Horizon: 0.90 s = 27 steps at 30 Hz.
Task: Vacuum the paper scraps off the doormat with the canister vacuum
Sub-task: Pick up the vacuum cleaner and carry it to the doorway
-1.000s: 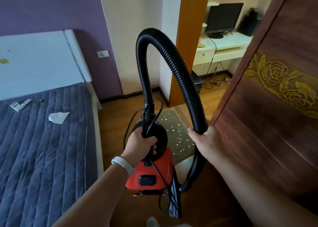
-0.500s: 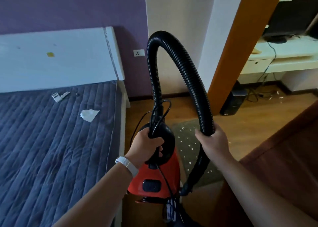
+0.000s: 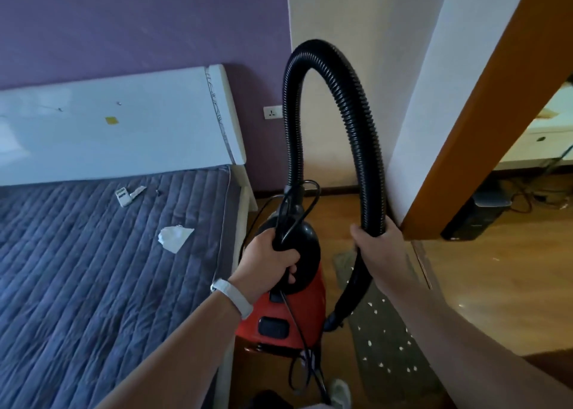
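Over the wooden floor (image 3: 496, 284), left fingers (image 3: 286, 258) grip the canister vacuum (image 3: 279, 318), right fingers (image 3: 360, 238) clasp its hose (image 3: 356, 114).

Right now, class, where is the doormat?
In the head view, the doormat lies on the wooden floor at lower centre-right, just right of the red vacuum.

No legible text, brand or number anywhere. Black panel (image 3: 274, 326) on the red vacuum (image 3: 305, 300) too blurred to read. Same for the yellow sticker (image 3: 111, 120) on the headboard (image 3: 161, 142) and the wall socket (image 3: 272, 112).
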Tool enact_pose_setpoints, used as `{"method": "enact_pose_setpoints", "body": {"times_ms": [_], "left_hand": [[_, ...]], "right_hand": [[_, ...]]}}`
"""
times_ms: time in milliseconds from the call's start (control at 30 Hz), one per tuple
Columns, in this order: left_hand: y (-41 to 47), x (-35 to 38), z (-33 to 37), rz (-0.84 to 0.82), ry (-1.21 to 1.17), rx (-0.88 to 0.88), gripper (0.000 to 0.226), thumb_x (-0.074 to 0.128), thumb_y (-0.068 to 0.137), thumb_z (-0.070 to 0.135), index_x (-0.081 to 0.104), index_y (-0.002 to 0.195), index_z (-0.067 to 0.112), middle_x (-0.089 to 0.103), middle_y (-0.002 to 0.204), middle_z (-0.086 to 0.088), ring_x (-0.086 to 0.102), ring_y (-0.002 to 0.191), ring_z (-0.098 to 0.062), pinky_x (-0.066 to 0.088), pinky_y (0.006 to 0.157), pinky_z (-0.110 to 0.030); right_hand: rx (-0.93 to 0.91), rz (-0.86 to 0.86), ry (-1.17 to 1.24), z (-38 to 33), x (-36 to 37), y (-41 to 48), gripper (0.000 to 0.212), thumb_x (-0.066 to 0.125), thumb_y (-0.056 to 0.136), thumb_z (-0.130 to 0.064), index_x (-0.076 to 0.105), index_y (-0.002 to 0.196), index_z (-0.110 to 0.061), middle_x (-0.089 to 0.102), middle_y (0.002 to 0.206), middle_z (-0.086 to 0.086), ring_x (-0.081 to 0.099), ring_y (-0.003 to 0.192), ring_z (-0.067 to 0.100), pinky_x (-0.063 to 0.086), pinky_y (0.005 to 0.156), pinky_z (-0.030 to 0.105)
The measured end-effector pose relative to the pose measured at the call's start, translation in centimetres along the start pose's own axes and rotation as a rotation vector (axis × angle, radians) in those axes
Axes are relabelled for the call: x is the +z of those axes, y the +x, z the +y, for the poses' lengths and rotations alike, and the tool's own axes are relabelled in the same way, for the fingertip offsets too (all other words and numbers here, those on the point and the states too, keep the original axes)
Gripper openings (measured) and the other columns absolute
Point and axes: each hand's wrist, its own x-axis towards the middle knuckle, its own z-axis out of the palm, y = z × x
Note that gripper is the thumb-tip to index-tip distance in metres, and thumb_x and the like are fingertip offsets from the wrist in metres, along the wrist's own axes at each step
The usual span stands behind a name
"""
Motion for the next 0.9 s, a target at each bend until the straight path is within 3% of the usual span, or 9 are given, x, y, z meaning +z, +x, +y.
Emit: {"method": "enact_pose_setpoints", "body": {"times_ms": [200,600,733,900], "left_hand": [[6.8,-0.7,2.5,-0.045,-0.097,-0.028,0.02,0.066,0.085,0.006,0.059,0.103,0.011,0.065,0.066,-0.011,0.063,0.058,-0.03,0.055,0.055,-0.033],[27.3,-5.4,5.1,-0.296,0.015,-0.012,0.024,0.067,0.085,0.007,0.059,0.106,0.017,0.065,0.066,-0.009,0.062,0.054,-0.023,0.056,0.055,-0.032],[34.2,-7.5,6.7,-0.391,0.092,0.028,0.023,0.065,0.086,0.009,0.059,0.107,0.017,0.066,0.072,-0.011,0.063,0.053,-0.018,0.052,0.052,-0.025],[41.0,-7.8,8.1,-0.489,0.181,0.065,0.022,0.067,0.085,0.008,0.059,0.104,0.017,0.066,0.066,-0.01,0.062,0.05,-0.02,0.053,0.052,-0.031]], "right_hand": [[-0.009,-0.009,-0.039,-2.3,1.4,6.1,0.014,0.068,0.088,-0.013,0.055,0.085,-0.009,0.05,0.068,0.004,0.049,0.061,0.017,0.041,0.054,0.028],[0.065,0.247,-0.126,-5.1,9.3,20.3,0.018,0.069,0.088,-0.017,0.052,0.081,-0.017,0.049,0.065,0.0,0.048,0.057,0.013,0.041,0.047,0.019],[0.076,0.338,-0.172,-6.7,11.7,24.2,0.018,0.068,0.089,-0.017,0.051,0.082,-0.02,0.055,0.067,0.004,0.05,0.057,0.014,0.041,0.049,0.02],[0.117,0.448,-0.105,-7.4,12.7,27.4,0.009,0.066,0.09,-0.014,0.059,0.096,-0.014,0.058,0.067,0.005,0.053,0.058,0.015,0.044,0.053,0.025]]}}
